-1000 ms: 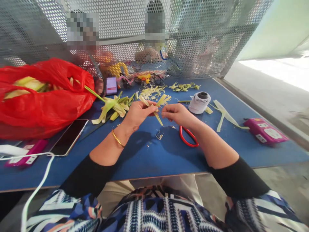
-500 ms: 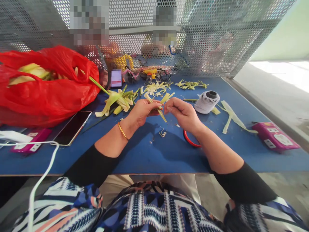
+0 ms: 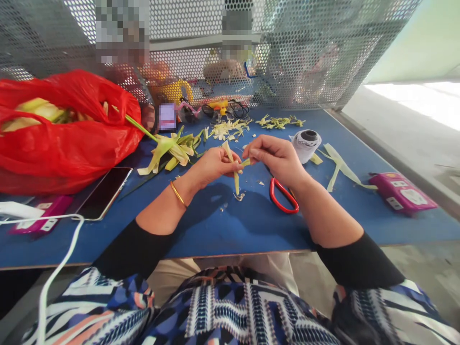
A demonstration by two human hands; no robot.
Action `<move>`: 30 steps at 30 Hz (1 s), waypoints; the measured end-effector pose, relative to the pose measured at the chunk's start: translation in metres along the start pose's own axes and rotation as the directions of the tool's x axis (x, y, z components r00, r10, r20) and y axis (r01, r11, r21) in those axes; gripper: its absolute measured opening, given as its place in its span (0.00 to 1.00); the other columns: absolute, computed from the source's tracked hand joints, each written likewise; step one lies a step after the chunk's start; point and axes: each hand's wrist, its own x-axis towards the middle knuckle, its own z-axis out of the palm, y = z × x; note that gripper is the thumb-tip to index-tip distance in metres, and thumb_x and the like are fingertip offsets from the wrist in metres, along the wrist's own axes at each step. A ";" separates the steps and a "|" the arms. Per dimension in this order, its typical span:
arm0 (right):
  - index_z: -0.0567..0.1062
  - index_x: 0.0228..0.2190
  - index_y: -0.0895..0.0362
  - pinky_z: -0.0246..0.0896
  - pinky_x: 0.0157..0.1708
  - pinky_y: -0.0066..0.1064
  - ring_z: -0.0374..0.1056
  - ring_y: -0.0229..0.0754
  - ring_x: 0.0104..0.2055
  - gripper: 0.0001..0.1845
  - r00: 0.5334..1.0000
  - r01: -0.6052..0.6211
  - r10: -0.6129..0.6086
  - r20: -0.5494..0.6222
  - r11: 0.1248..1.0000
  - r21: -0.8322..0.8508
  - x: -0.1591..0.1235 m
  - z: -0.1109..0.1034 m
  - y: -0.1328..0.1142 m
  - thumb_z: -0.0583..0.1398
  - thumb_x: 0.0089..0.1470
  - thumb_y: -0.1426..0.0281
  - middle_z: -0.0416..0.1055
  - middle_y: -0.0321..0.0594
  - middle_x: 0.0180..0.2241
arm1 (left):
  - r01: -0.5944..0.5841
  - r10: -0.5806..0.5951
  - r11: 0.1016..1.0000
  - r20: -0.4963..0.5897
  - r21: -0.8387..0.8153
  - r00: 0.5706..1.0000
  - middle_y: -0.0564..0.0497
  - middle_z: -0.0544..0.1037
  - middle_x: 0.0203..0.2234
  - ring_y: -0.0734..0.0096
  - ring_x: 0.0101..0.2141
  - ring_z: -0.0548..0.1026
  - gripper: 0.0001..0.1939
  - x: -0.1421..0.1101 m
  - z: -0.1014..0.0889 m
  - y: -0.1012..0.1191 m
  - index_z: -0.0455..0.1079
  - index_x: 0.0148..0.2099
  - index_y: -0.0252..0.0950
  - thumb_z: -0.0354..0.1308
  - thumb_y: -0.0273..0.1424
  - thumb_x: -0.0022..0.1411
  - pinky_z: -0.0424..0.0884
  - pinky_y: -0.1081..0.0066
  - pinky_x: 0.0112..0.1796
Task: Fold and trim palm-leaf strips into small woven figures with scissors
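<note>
From where I stand, the small bundle of pale yellow-green husk strips (image 3: 236,181) is up over the blue tabletop (image 3: 230,235), between the person's two hands. The left hand (image 3: 218,164) grips it, thumb pressed over bent fingers, with one end poking up and another hanging down. The right hand (image 3: 275,155) has thumb and forefinger closed at a strip end that reaches toward it; whether its other curled fingers touch anything, I can't tell.

Just below the right hand lie scissors with red loop handles (image 3: 283,197), their blades mostly hidden. Beyond its wrist stands a white thread spool with a dark core (image 3: 306,145), and to the right of that come a pale forked husk strip (image 3: 338,165) and a magenta box (image 3: 404,194).

Past the hands are a heap of cream-yellow shreds (image 3: 229,128) and a row of small green knotted pieces (image 3: 280,122). Over on the left, a loose bunch of yellow-green husks (image 3: 170,149) lies near a bulging red plastic bag (image 3: 68,139), with a black-screened phone (image 3: 105,194) in front of it.
</note>
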 end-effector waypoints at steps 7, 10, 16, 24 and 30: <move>0.72 0.23 0.56 0.59 0.31 0.31 0.61 0.36 0.27 0.10 0.993 -0.122 0.122 0.002 0.992 -0.029 0.008 -0.013 0.017 0.63 0.51 0.64 0.69 0.34 0.23 | -0.102 0.082 0.993 0.269 0.061 0.960 0.54 0.77 0.23 0.72 0.25 0.77 0.17 -0.012 0.008 0.004 0.69 0.28 0.34 0.75 0.31 0.41 0.75 0.70 0.31; 0.71 0.21 0.57 0.56 0.28 0.30 0.60 0.34 0.24 0.10 0.972 -0.224 0.227 0.060 0.973 -0.059 0.009 -0.013 0.027 0.62 0.49 0.67 0.67 0.32 0.20 | -0.157 0.142 0.987 0.255 0.040 0.956 0.54 0.77 0.24 0.71 0.27 0.77 0.16 -0.016 0.007 0.012 0.70 0.30 0.34 0.75 0.32 0.43 0.75 0.69 0.33; 0.72 0.20 0.56 0.58 0.29 0.31 0.63 0.36 0.24 0.07 0.933 -0.285 0.320 0.165 0.937 -0.203 0.006 -0.008 0.034 0.59 0.48 0.72 0.68 0.33 0.19 | -0.179 0.180 0.983 -0.028 0.045 0.983 0.54 0.78 0.25 0.71 0.30 0.77 0.16 -0.009 -0.008 0.014 0.75 0.36 0.34 0.73 0.31 0.44 0.74 0.67 0.38; 0.70 0.25 0.55 0.58 0.33 0.29 0.64 0.36 0.28 0.09 0.956 0.006 0.077 0.283 0.960 -0.281 -0.002 -0.001 0.012 0.55 0.57 0.72 0.70 0.34 0.25 | -0.116 0.177 0.962 -0.241 0.247 0.954 0.53 0.76 0.22 0.70 0.26 0.74 0.12 0.002 -0.017 0.005 0.72 0.31 0.34 0.70 0.27 0.43 0.72 0.69 0.32; 0.72 0.27 0.56 0.56 0.38 0.33 0.66 0.40 0.33 0.12 0.976 0.216 -0.179 0.120 0.842 -0.494 0.000 0.000 0.014 0.54 0.60 0.69 0.74 0.40 0.30 | -0.133 0.251 0.783 -0.113 0.608 0.961 0.56 0.73 0.20 0.72 0.24 0.71 0.05 -0.001 -0.003 -0.001 0.73 0.28 0.35 0.65 0.24 0.45 0.66 0.72 0.29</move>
